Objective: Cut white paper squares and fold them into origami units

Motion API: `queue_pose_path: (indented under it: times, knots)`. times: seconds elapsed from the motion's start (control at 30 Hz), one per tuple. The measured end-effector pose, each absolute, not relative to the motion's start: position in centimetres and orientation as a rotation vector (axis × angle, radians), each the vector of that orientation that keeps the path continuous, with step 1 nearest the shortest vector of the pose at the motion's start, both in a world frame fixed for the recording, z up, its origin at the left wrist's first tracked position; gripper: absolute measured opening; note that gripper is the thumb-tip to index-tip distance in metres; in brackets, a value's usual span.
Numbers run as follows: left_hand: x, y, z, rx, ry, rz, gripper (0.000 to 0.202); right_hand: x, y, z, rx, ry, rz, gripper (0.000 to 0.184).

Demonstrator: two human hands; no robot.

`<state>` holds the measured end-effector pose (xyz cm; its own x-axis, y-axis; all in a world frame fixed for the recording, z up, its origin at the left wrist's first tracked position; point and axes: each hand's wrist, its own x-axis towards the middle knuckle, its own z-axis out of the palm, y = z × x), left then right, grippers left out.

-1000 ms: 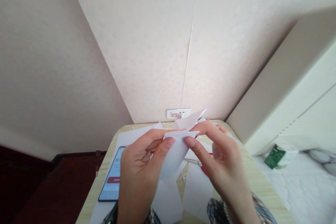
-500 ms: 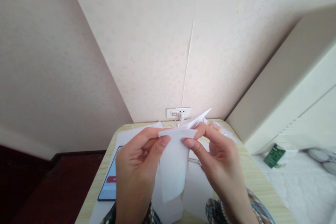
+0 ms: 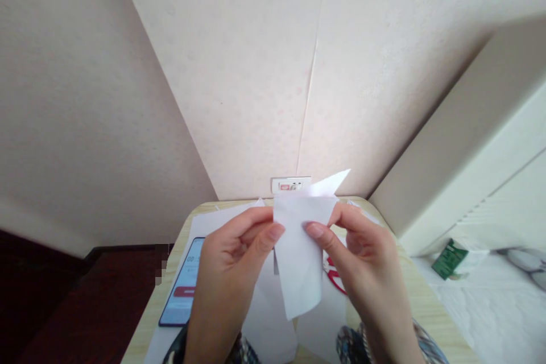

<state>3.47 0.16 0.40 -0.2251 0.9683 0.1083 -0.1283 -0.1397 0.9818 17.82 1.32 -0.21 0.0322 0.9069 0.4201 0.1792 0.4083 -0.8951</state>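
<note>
A folded piece of white paper [image 3: 301, 270] is held up in front of me, above the table. My left hand [image 3: 239, 256] pinches its left edge between thumb and fingers. On the other side, my right hand [image 3: 358, 261] grips the paper's upper right part, thumb on the near face and fingers behind. One pointed flap of the paper sticks up to the upper right. Red-handled scissors [image 3: 335, 277] lie on the table, partly covered by the paper and my right hand.
White sheets [image 3: 267, 324] lie on the light wooden table [image 3: 409, 290]. A phone with a lit screen [image 3: 181, 290] rests at the left, partly behind my left hand. A wall socket [image 3: 279, 185] is at the back. A green packet [image 3: 450, 259] lies off to the right.
Both hands have shifted slightly right with the paper. The paper's near face now stands higher and more of it shows. The red scissor handle and more of the phone screen have come into view.
</note>
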Motion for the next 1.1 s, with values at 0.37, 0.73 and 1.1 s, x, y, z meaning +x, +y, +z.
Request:
queue_pose_path:
  times: [0.37,0.73,1.1]
  knots:
    - [3.31,-0.18,0.92,1.305,1.478,1.548,0.019,18.17,1.85,-0.22,-1.067,-1.517,1.01,0.025]
    - [3.39,-0.09,0.77,1.26,1.434,1.56,0.02,17.9,1.46,-0.33,-1.087,-1.494,0.784,0.027]
    - [3.94,-0.15,0.86,1.031,1.237,1.606,0.007,18.14,1.63,0.24,-1.049,-1.618,0.536,0.03]
